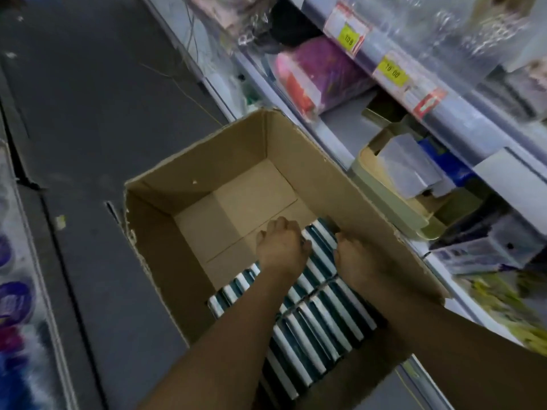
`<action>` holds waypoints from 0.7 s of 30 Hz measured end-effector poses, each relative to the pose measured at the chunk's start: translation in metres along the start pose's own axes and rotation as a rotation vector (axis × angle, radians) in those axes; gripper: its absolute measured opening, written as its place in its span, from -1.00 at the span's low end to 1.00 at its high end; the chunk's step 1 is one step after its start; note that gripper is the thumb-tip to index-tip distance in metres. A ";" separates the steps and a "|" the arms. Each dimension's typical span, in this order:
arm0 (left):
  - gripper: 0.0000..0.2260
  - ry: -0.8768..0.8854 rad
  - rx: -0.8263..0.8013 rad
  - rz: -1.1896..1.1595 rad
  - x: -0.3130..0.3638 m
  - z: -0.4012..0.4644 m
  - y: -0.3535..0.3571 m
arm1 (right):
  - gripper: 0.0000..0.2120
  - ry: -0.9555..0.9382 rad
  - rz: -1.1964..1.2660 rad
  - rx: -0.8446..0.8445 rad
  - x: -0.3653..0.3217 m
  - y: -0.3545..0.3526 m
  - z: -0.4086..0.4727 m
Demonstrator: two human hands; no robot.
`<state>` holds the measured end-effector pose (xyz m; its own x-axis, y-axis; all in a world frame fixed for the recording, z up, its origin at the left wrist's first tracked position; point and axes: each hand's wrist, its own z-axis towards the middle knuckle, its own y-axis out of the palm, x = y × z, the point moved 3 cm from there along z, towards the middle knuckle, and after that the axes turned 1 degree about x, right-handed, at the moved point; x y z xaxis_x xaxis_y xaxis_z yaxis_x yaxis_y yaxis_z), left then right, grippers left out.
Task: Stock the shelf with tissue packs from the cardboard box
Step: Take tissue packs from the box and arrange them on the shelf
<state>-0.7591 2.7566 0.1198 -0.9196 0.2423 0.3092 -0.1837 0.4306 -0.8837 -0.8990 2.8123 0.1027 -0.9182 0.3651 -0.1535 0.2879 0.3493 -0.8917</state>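
We see the cardboard box [207,179] standing on the floor [88,113], just left of the shelf [461,119]. Inside it, tissue packs [319,327] stand on edge in rows filling the near half; the far half shows bare bottom. Our left hand [281,247] and right hand [353,255] are side by side on the farthest packs, the right one nearest the shelf-side wall.

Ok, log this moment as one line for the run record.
phase: picking | left hand, right hand: on tissue packs | cardboard box: part empty | shelf: beside
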 end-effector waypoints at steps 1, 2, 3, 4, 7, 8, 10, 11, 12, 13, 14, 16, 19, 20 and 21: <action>-0.65 -0.025 -0.008 0.043 -0.001 0.006 0.004 | -0.91 0.005 -0.041 0.038 0.001 0.001 0.003; -0.62 -0.048 -0.024 0.070 -0.003 0.012 0.009 | -0.93 0.014 -0.074 0.056 0.003 0.001 0.005; -0.60 -0.064 -0.047 0.084 -0.004 0.017 0.012 | -0.90 0.026 -0.079 0.052 0.005 0.002 0.008; -0.59 -0.080 -0.072 0.079 -0.004 0.022 0.014 | -0.84 0.042 -0.062 0.032 0.007 0.004 0.010; -0.65 -0.124 -0.107 0.036 -0.005 0.035 0.017 | -0.66 0.074 0.017 0.001 0.010 0.009 0.013; -0.67 -0.131 -0.116 0.025 -0.006 0.038 0.017 | -0.64 0.075 0.036 -0.004 0.010 0.007 0.014; -0.71 -0.138 -0.130 -0.011 -0.008 0.043 0.016 | -0.71 0.062 0.064 -0.017 0.009 0.006 0.016; -0.72 -0.122 -0.137 -0.016 -0.007 0.045 0.015 | -0.80 0.053 0.071 -0.027 0.009 0.004 0.016; -0.73 -0.098 -0.141 -0.011 -0.005 0.045 0.015 | -0.90 0.043 0.082 -0.039 0.009 0.000 0.015; -0.74 -0.078 -0.132 -0.015 -0.003 0.044 0.013 | -0.95 0.043 0.111 -0.032 0.009 -0.003 0.013; -0.75 -0.067 -0.103 -0.056 0.000 0.041 0.011 | -0.95 0.052 0.150 -0.010 0.010 -0.005 0.011; -0.82 -0.057 -0.043 -0.264 0.005 0.032 0.005 | -0.90 0.042 0.266 0.091 0.013 -0.012 0.002; -0.88 -0.068 0.026 -0.732 0.014 0.010 -0.012 | -0.83 -0.007 0.591 0.165 0.013 -0.026 -0.022; -0.89 -0.098 0.032 -0.879 0.018 0.000 -0.019 | -0.84 -0.027 0.703 0.155 0.013 -0.034 -0.033; -0.88 -0.134 0.044 -1.013 0.021 -0.010 -0.025 | -0.85 -0.036 0.792 0.126 0.013 -0.040 -0.042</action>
<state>-0.7698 2.7600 0.1516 -0.3556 -0.3186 0.8786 -0.9065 0.3463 -0.2413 -0.9112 2.8391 0.1545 -0.4626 0.4347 -0.7727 0.8270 -0.1024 -0.5527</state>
